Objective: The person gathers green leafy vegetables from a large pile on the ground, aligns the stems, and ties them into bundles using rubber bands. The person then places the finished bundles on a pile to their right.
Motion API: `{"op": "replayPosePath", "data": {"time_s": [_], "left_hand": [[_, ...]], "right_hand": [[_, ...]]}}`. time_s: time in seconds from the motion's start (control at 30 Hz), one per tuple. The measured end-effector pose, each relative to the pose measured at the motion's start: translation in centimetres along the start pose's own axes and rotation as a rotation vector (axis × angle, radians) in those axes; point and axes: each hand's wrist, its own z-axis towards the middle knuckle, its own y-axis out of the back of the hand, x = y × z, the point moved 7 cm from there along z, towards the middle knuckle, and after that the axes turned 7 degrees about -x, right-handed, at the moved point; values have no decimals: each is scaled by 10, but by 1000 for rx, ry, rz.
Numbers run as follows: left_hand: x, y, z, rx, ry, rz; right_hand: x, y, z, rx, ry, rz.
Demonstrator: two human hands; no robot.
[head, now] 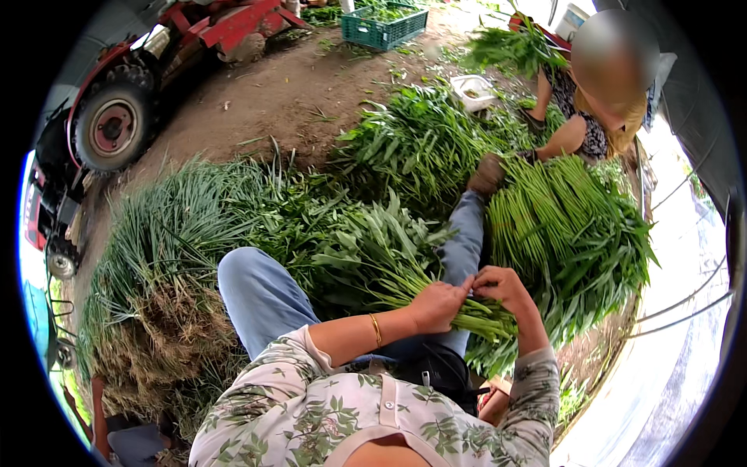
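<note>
My left hand (439,305), with a gold bangle on its wrist, is closed around a bunch of water spinach (408,279). The leaves fan out to the upper left across my lap, and the cut stems stick out to the right below my hands. My right hand (498,285) is at the top of the bunch beside my left hand, its thumb and fingertips pinched together; whether something thin is between them is too small to tell. Stacked bundles of the same greens (540,216) lie to the right of my outstretched leg, stems upward.
Spring onions with roots (181,233) are heaped at left, loose greens (414,134) ahead. Another person (607,111) sits at upper right near a white plastic basin (473,92). A green crate (382,29) and a red tractor (114,125) stand farther off. Someone's arm (99,414) shows at lower left.
</note>
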Motion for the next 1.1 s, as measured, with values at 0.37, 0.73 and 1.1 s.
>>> {"op": "replayPosePath", "data": {"time_s": [0.37, 0.73, 1.1], "left_hand": [[6, -1, 12, 29, 16, -38], [11, -2, 24, 164, 92, -16], [6, 20, 1, -101, -103, -79]], "right_hand": [[56, 14, 57, -223, 50, 96], [55, -13, -148, -8, -423, -621], [-14, 45, -66, 77, -446, -401]]}}
